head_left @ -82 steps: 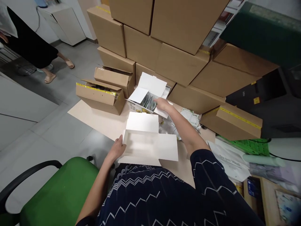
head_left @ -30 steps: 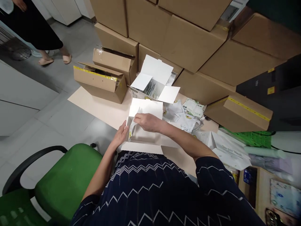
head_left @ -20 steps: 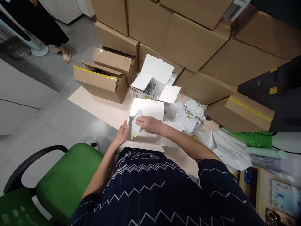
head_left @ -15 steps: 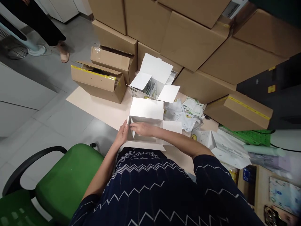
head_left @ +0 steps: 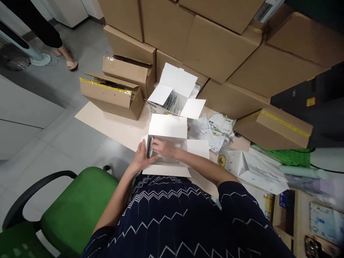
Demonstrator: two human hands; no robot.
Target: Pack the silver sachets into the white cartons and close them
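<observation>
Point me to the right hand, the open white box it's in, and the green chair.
Right hand (head_left: 164, 148), head view: back of the hand.
Open white box (head_left: 168, 126), head view: its far flap.
Green chair (head_left: 79, 209), head view: its seat.

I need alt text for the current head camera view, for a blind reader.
A person's left hand rests against an open white cardboard box while the right hand is inside; behind it, a printed open white cardboard box holds flat packets.

White box (head_left: 168, 126) open above; printed box (head_left: 160, 109) blocks behind.
</observation>
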